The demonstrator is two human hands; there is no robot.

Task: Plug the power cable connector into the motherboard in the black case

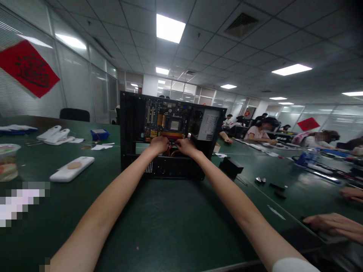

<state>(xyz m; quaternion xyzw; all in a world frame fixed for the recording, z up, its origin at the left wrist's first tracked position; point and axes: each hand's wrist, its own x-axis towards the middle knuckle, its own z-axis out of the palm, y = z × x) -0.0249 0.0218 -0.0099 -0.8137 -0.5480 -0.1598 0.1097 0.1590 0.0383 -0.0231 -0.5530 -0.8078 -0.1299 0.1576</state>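
Head view: black metal computer case (pixel 176 166) stands upright on the green table (pixel 167 223), straight ahead of the person, its open side facing them. The frame is dark and boxy, with a thick upright edge at the picture's left and a broad panel along the bottom, where a patch of small round holes (pixel 149 167) shows. Inside, a dark motherboard (pixel 167 118) fills the upper middle, dotted with pale slots and yellow-orange parts; a light grey square (pixel 175 124) sits near its centre, and an orange-red strip (pixel 171 135) runs along its lower edge. Beside the board, at the picture's right, is a power supply (pixel 208 126) with a pale printed label. Red and dark cables (pixel 171 151) show below the board.

Left hand (pixel 159 145) and right hand (pixel 185 146) meet close together at these cables, just under the orange-red strip, with fingers curled inward. How far they are closed, and whether either grips a wire, cannot be told; the fingertips are too small and partly hidden.
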